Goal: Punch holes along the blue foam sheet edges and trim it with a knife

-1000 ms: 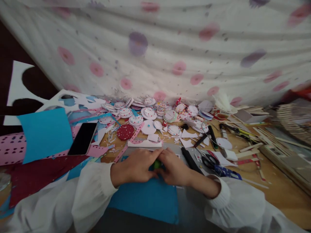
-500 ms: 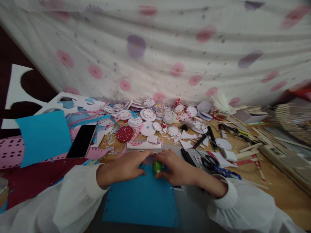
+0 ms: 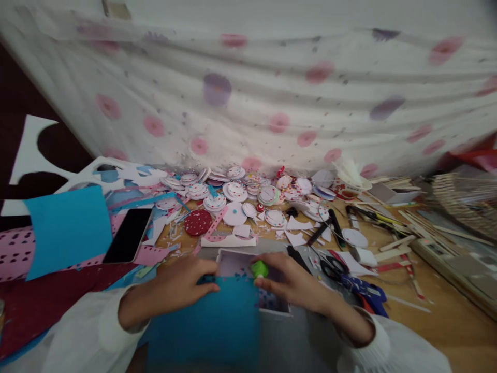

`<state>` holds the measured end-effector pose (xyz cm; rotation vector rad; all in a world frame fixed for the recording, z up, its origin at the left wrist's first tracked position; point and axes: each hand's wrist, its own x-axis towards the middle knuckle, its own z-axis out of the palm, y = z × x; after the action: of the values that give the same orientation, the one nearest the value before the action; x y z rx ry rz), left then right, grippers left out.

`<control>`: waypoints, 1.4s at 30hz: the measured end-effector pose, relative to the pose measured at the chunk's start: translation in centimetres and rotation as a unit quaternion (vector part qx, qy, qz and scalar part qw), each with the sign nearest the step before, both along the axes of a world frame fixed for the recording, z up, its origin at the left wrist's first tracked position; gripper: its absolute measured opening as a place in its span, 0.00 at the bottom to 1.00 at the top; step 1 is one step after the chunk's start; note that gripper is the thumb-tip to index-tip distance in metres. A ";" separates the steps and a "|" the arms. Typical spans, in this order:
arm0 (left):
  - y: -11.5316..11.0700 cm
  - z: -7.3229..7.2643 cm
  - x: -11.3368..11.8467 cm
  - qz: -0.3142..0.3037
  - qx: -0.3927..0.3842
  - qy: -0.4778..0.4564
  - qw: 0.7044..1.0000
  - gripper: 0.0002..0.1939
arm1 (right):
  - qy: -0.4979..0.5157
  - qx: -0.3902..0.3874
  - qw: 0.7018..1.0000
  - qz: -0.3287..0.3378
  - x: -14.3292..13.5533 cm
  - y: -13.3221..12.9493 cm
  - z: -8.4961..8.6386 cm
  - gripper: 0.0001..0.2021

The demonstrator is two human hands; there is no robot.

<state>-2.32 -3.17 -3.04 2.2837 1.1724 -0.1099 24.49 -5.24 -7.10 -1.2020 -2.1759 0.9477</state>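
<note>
My left hand (image 3: 180, 282) has its thumb and fingers on the upper left edge of a blue sheet (image 3: 205, 326), pinching it. The sheet lies partly over a shallow white box (image 3: 236, 254), which holds small dark and coloured bits. A small bright green object (image 3: 259, 269) sits between the thumb and fingers of my right hand (image 3: 291, 280), above the box. What exactly the green object is cannot be made out.
Behind the box lie many decorated paper discs (image 3: 235, 191) and a red disc (image 3: 198, 222). A phone (image 3: 128, 235) and another blue sheet (image 3: 70, 228) are at left. Scissors (image 3: 334, 267), a blue glue gun (image 3: 365, 290) and wooden sticks (image 3: 396, 251) lie at right.
My hands have moved apart, the left one to the left with the blue sheet. More of the white box now shows. The green object remains in my right hand.
</note>
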 end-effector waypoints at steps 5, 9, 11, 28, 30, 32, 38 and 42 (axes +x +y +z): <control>-1.5 -0.8 -2.0 0.029 -0.008 -0.065 0.997 0.12 | 0.044 0.036 0.997 -0.059 0.7 -1.8 -1.2 0.19; -3.0 -2.8 -3.7 0.089 0.000 -0.109 0.990 0.11 | 0.141 0.034 0.964 -0.221 1.3 -4.4 -3.3 0.19; -3.7 -4.0 -4.2 0.122 0.002 -0.106 0.987 0.11 | 0.205 -0.007 0.931 -0.302 1.4 -6.0 -5.0 0.21; 1.3 -3.8 -2.9 0.166 0.187 -0.185 0.950 0.14 | 0.284 0.026 0.925 -0.252 0.8 2.3 -4.2 0.24; 1.1 -3.5 -3.4 0.154 0.185 -0.175 0.955 0.15 | 0.269 0.036 0.928 -0.255 1.4 1.9 -4.8 0.23; 0.2 -3.1 -3.9 0.127 0.154 -0.175 0.964 0.15 | 0.236 0.039 0.935 -0.260 2.1 0.5 -5.6 0.22; -1.7 -2.2 -2.1 0.032 -0.012 -0.167 0.985 0.13 | -0.033 0.081 0.985 -0.147 2.9 -2.8 -7.2 0.13; -1.6 -3.6 1.3 -0.023 -0.054 -0.166 0.984 0.10 | -0.049 0.161 0.970 -0.174 2.5 -3.1 -6.3 0.13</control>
<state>-1.06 -4.80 -6.62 2.1312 0.9186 0.1814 27.02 -8.30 -13.37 -1.4235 -1.9996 0.3813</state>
